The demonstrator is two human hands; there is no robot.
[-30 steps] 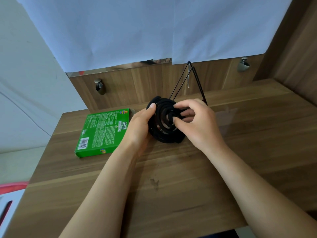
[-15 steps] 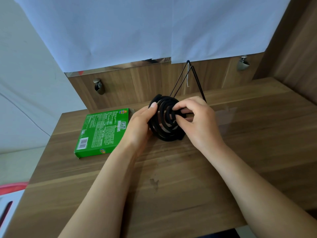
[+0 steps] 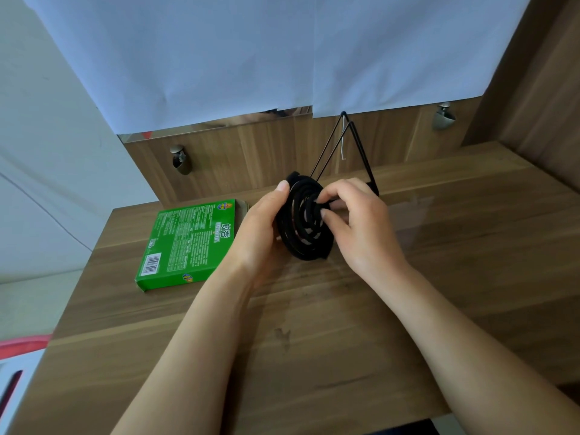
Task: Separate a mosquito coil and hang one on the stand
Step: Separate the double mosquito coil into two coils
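Note:
A black spiral mosquito coil [image 3: 302,233], two coils nested together, is held tilted on edge just above the wooden table [image 3: 439,277]. My left hand [image 3: 257,233] grips its left rim, thumb on the upper edge. My right hand [image 3: 354,227] pinches the coil's centre piece between thumb and fingers. Behind them stands the black wire triangular stand [image 3: 348,146] with a small white hook hanging under its top; my right hand hides its lower part.
A green mosquito coil box [image 3: 185,243] lies flat on the table left of my hands. A wooden back panel with two metal pegs [image 3: 181,158] rises behind, and a wooden side wall [image 3: 539,98] closes the right. The table's left edge drops off near the box.
The coil has tipped up a little more toward me and risen slightly. My right fingers have shifted onto the centre piece. The box and stand have not moved.

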